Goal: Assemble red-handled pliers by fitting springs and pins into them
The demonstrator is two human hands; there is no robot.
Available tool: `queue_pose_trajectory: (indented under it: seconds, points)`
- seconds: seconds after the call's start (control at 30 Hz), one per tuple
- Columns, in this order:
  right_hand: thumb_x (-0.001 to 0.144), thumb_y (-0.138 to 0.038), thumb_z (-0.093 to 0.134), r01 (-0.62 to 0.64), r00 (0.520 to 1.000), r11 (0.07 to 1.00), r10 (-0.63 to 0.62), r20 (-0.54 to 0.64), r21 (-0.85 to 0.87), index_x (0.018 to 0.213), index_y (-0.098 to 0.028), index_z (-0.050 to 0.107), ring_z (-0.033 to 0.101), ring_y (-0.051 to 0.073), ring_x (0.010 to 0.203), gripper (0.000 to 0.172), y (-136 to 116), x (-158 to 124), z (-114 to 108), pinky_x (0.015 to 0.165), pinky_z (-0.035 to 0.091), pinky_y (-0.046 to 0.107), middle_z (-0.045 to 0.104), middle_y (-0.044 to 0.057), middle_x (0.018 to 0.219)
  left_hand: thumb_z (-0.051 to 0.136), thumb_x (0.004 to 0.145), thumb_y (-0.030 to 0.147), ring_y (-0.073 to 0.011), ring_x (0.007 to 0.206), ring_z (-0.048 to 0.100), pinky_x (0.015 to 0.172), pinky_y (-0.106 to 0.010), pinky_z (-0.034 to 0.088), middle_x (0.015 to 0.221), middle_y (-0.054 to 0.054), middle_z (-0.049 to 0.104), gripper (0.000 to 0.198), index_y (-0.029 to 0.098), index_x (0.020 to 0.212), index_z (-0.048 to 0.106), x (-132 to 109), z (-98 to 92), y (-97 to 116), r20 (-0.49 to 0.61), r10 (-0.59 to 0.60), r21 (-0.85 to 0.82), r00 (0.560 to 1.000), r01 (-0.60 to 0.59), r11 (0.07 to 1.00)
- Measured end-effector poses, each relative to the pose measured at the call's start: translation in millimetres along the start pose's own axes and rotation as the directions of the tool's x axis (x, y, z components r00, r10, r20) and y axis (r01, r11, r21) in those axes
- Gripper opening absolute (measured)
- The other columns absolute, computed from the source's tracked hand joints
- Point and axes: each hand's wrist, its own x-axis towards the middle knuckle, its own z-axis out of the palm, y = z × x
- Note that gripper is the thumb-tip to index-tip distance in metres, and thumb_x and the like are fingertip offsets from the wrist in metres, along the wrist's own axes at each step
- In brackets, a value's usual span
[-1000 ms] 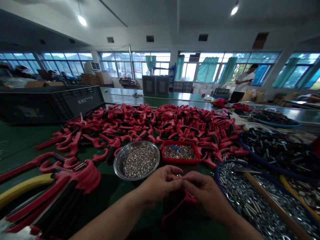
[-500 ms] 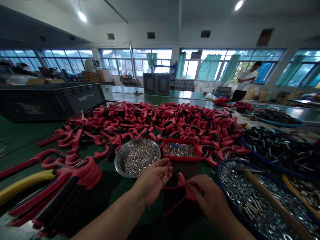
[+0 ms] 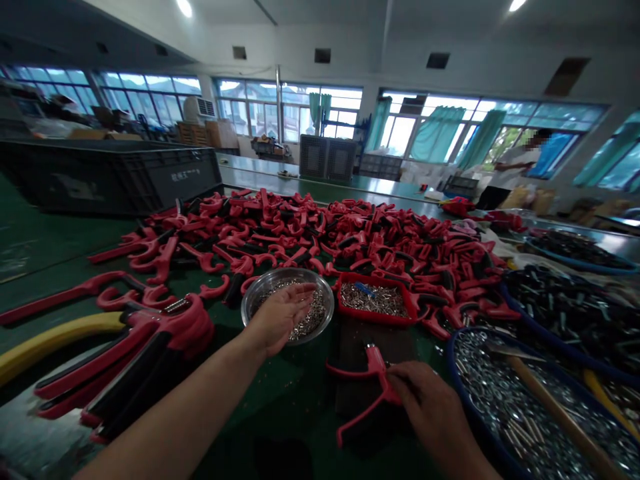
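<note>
My left hand (image 3: 283,317) is over the round metal bowl (image 3: 245,310) of small silver rivet-like pieces, fingers stretched out and slightly apart. I see nothing held in it. My right hand (image 3: 425,393) pinches the side of a red-and-black two-handled tool (image 3: 376,373) near its joint. This tool rests on a dark block (image 3: 350,340), its handles spread and a small metal bit showing at its top end. Behind it sits a red tray (image 3: 413,310) of similar small metal pieces, with a blue item lying on them.
A large heap of red tool parts (image 3: 320,233) spreads across the green table. Stacked red-and-black tools (image 3: 185,327) and a yellow handle (image 3: 65,340) lie left. On the right, a hammer (image 3: 555,407) lies in a blue-rimmed basket (image 3: 453,360) of metal parts. A person (image 3: 515,163) stands far back.
My left hand has moved left, away from the tool and over the metal bowl. The right hand stays at the tool. The whole view has shifted slightly.
</note>
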Motion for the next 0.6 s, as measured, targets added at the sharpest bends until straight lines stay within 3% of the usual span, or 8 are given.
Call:
queue_pose_trajectory:
  seconds: [0.13, 0.33, 0.47, 0.6]
  points:
    - [0.083, -0.024, 0.045, 0.129, 0.99, 0.983, -0.136, -0.047, -0.133, 0.082, -0.021, 0.06, 0.059, 0.021, 0.072, 0.015, -3, 1, -1, 0.065, 0.049, 0.035, 0.064, 0.005, 0.077, 0.052, 0.07, -0.002, -0.015, 0.11, 0.049, 0.1, -0.032, 0.03, 0.103, -0.006, 0.062, 0.028, 0.014, 0.091, 0.061, 3, -8.8, -6, 0.091, -0.007, 0.1, 0.996, -0.003, 0.995]
    - [0.074, -0.007, 0.039, 0.323, 0.939, 0.879, -0.343, 0.005, -0.35, 0.085, -0.019, 0.055, 0.058, 0.021, 0.07, 0.023, -5, 1, -4, 0.061, 0.05, 0.033, 0.062, 0.007, 0.077, 0.047, 0.073, 0.0, -0.0162, 0.108, 0.051, 0.096, -0.034, 0.034, 0.11, -0.007, 0.06, 0.031, 0.016, 0.097, 0.059, -2, -12.0, -7, 0.137, 0.014, 0.175, 0.991, -0.038, 0.984]
    - [0.068, -0.004, 0.037, 0.438, 0.878, 0.763, -0.476, 0.044, -0.475, 0.09, -0.017, 0.055, 0.058, 0.022, 0.073, 0.032, -8, 4, -7, 0.06, 0.051, 0.032, 0.063, 0.009, 0.079, 0.046, 0.076, 0.006, -0.018, 0.11, 0.05, 0.097, -0.037, 0.035, 0.116, -0.007, 0.057, 0.033, 0.017, 0.105, 0.057, -2, -14.0, -12, 0.196, 0.133, 0.341, 0.971, -0.195, 0.92]
    - [0.068, -0.001, 0.034, 0.497, 0.841, 0.709, -0.535, 0.078, -0.5, 0.089, -0.017, 0.055, 0.058, 0.02, 0.071, 0.034, -11, 9, -11, 0.06, 0.052, 0.03, 0.064, 0.008, 0.077, 0.042, 0.08, 0.01, -0.0174, 0.113, 0.047, 0.101, -0.038, 0.029, 0.117, -0.004, 0.056, 0.033, 0.019, 0.109, 0.055, -7, -13.1, -13, 0.339, 0.255, 0.459, 0.906, -0.396, 0.795]
